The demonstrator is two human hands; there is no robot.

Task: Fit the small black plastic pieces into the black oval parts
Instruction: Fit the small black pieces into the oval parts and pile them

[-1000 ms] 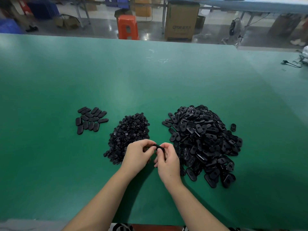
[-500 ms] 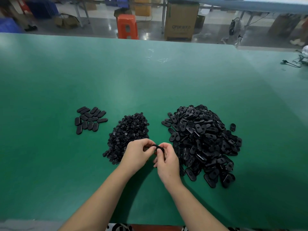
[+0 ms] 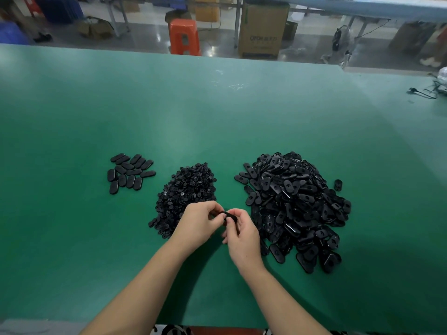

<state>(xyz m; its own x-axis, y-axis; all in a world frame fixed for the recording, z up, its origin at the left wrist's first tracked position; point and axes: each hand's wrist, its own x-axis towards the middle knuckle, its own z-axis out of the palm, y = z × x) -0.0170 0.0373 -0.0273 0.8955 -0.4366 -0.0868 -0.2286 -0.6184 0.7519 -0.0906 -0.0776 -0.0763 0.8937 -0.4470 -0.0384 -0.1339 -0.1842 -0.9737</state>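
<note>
My left hand (image 3: 199, 223) and my right hand (image 3: 242, 234) meet just above the green table (image 3: 217, 122), between two black heaps. Both pinch one black oval part (image 3: 228, 216), which shows only as a dark strip between the fingertips. Whether a small piece sits in it is hidden by the fingers. A heap of small black plastic pieces (image 3: 185, 192) lies just behind my left hand. A larger heap of black oval parts (image 3: 297, 209) lies to the right of my right hand.
A small flat group of oval parts (image 3: 129, 172) lies to the left of the heaps. One stray oval part (image 3: 338, 184) sits right of the big heap. Cables (image 3: 428, 91) lie at the table's far right. An orange stool (image 3: 185, 36) and a cardboard box (image 3: 262, 30) stand beyond the far edge.
Both hands stay together on the oval part, with only slight finger movement. The heaps have not moved.
</note>
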